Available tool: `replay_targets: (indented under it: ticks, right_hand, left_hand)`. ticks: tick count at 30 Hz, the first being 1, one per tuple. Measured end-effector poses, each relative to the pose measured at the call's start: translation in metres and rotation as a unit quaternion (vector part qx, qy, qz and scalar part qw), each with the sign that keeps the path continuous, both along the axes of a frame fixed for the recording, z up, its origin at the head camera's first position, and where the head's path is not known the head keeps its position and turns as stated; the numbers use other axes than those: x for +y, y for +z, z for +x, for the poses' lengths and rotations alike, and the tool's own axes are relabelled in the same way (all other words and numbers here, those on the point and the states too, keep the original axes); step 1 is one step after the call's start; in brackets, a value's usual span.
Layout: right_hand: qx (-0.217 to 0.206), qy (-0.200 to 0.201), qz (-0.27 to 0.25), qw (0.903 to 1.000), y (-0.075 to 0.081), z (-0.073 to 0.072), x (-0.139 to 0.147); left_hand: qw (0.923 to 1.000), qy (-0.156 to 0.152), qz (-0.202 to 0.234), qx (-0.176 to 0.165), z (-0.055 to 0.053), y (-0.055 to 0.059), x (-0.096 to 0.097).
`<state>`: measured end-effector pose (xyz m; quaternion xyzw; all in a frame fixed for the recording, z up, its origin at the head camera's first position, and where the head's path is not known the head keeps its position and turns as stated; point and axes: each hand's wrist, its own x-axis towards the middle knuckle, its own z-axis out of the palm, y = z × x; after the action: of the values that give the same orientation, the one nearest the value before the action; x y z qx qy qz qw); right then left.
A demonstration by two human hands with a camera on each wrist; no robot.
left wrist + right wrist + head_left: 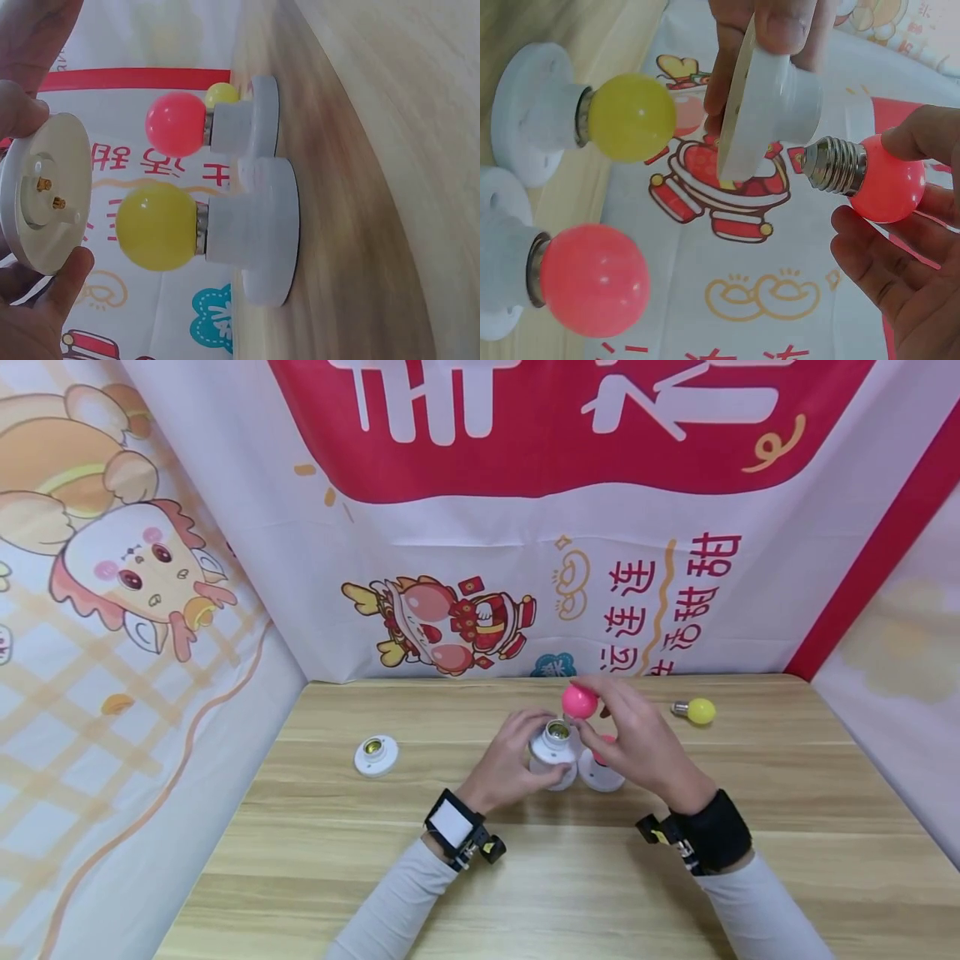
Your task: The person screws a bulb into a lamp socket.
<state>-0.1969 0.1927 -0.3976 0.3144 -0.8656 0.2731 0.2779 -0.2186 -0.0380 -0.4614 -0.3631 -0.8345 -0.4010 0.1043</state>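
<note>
My left hand [508, 762] grips a white lamp holder [751, 120] by its round base, above the table. In my right hand [637, 739] a pink bulb [891, 184] is pinched between thumb and fingers. Its metal screw end points at the lamp holder's socket, and a small gap separates the two. Below them, a yellow bulb [157, 226] sits in a second white holder [259, 232]; the left hand and held holder hide that bulb in the head view. Beside it, another pink bulb [595, 280] sits in a third holder [600, 778].
A white lamp holder [376, 755] with no bulb stands on the left of the wooden table [570, 893]. A loose yellow bulb [701, 711] lies at the back right. A printed cloth [450, 527] hangs behind the table.
</note>
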Motion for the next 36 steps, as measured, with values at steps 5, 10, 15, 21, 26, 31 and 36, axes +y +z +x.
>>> replay_targets:
  ticks: [5, 10, 15, 21, 26, 31, 36]
  right_hand:
    - [-0.003, 0.016, -0.003, 0.9999, 0.0028, 0.0042, -0.0026]
    - [-0.014, 0.025, -0.003, 0.9996, 0.0036, 0.0061, -0.0049]
    - [-0.023, 0.033, 0.000, 0.9992, 0.0035, 0.0073, -0.0065]
    - [-0.026, 0.045, 0.001, 0.9986, 0.0017, 0.0071, -0.0069]
    - [-0.026, 0.049, 0.003, 0.9984, -0.0017, 0.0058, -0.0048]
    - [-0.016, 0.049, 0.002, 0.9987, -0.0040, 0.0052, -0.0037]
    - [-0.009, 0.026, 0.003, 0.9996, -0.0039, 0.0053, -0.0033]
  left_hand:
    - [0.9999, 0.002, -0.003, 0.012, 0.0026, 0.0021, 0.0043]
    - [0.9999, 0.002, -0.002, 0.015, 0.0027, 0.0037, 0.0066]
    - [0.9999, -0.001, 0.001, 0.011, 0.0031, 0.0045, 0.0068]
    - [0.9999, 0.001, 0.002, 0.014, 0.0026, 0.0046, 0.0077]
    - [0.9998, -0.001, 0.006, 0.017, 0.0026, 0.0034, 0.0086]
    - [0.9997, -0.004, 0.006, 0.022, 0.0029, 0.0028, 0.0088]
    - [0.9995, -0.003, 0.003, 0.030, 0.0027, 0.0029, 0.0091]
